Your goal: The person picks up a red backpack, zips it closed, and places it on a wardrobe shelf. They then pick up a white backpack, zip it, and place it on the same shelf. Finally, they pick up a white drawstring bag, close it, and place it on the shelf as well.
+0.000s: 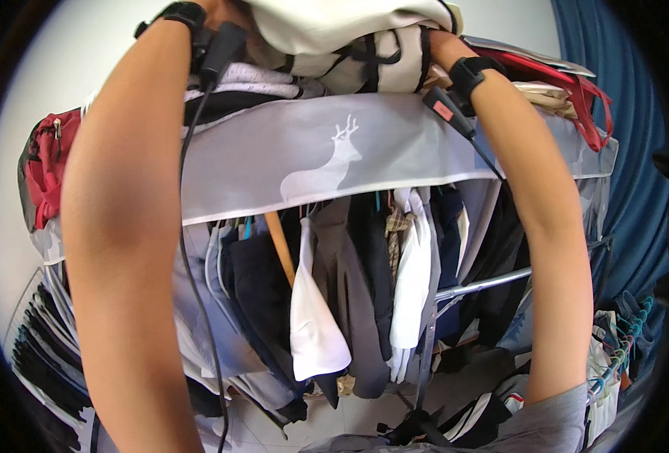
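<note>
Both my arms reach up to a cream fabric bag (406, 57) with black trim and straps, on top of a covered clothes rack. The frame's upper edge cuts it off. My left hand (232, 13) is at its left side, in shadow, and my right hand (442, 47) meets its right side. The fingers of both are hidden, so their grip does not show. Just below the bag runs a grey cover (244, 162) with a white deer print. Folded pale clothing (255, 77) lies beneath the bag on the left.
Shirts, jackets and a white garment (319, 332) hang under the cover. A red bag (51, 162) sits at the rack's left end, and a red strap (595, 113) dangles at the right. A metal pole (485, 284) crosses lower right. Blue curtains (633, 204) hang beyond. Cables run from both wrists.
</note>
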